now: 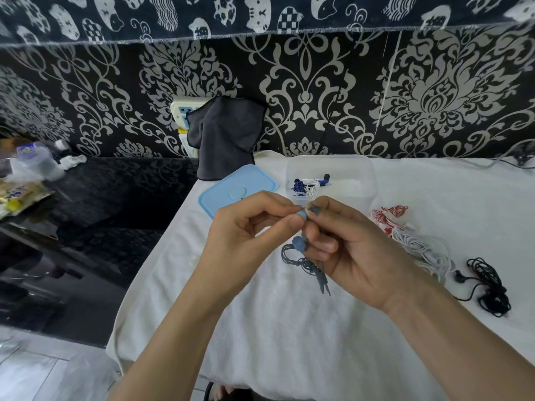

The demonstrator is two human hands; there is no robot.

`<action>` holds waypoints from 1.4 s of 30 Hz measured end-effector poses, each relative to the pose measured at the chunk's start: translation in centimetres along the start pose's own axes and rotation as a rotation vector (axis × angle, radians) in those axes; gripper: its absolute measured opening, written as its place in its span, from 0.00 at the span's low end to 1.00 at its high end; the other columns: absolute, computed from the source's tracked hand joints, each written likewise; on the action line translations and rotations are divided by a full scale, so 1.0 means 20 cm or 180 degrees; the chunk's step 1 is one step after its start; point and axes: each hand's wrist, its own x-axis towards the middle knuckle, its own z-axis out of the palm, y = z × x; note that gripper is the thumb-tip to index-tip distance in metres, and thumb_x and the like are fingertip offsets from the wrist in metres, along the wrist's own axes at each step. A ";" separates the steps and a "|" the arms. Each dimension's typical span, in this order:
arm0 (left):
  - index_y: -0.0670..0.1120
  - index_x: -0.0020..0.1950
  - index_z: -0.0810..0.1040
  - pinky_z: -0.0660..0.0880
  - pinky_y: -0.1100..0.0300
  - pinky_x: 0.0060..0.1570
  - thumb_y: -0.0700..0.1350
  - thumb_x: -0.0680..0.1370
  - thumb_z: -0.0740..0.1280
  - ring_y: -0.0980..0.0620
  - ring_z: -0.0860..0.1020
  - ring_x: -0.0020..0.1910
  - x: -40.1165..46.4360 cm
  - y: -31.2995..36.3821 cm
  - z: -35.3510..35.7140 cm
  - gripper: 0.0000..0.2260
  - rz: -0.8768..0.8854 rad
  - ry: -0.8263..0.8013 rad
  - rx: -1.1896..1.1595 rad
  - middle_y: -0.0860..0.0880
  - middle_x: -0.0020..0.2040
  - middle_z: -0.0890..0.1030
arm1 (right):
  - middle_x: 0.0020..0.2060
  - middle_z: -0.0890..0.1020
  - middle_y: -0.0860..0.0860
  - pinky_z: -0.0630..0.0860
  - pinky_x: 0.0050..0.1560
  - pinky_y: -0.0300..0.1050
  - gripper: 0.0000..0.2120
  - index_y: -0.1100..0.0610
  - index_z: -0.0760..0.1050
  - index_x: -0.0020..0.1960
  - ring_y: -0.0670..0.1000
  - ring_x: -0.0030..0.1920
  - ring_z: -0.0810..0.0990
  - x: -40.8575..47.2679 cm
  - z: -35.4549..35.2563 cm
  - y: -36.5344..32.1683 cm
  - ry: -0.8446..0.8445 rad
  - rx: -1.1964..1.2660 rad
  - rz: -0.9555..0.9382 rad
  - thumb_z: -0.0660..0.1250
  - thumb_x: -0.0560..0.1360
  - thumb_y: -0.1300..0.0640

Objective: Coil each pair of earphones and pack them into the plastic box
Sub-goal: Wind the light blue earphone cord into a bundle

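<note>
Both hands work above the middle of the white-covered bench [289, 328], coiling the grey-blue earphones [301, 257]. The left hand [246, 227] has its fingers [289, 219] pinched together on one earbud, and the right hand [356, 253] has its fingers curled round the cable just beside it, with the second bud showing below them. The loose loops and the plug hang from the right hand toward 6 o'clock, reaching down to the cloth.

The clear plastic box [362, 180] stands open at 12 o'clock from the hands, with a blue pair already lying inside; its blue lid [225, 189] lies flat at 11 o'clock. At 3 o'clock three more pairs wait uncoiled: a red-and-white pair [388, 215], a white pair [422, 250] and, farthest out, a black pair [489, 285].

My reading is that the coil is only just begun. The next move calls for winding the hanging cable into neat turns without letting the buds slip, then carrying the bundle forward into the box
</note>
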 end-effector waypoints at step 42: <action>0.50 0.45 0.79 0.77 0.63 0.46 0.43 0.80 0.71 0.56 0.83 0.42 0.00 -0.06 0.00 0.04 -0.0496 -0.0214 0.1084 0.54 0.40 0.85 | 0.38 0.80 0.55 0.70 0.29 0.38 0.08 0.58 0.78 0.52 0.46 0.27 0.71 0.06 -0.07 0.03 0.0611 0.0272 0.0096 0.60 0.80 0.65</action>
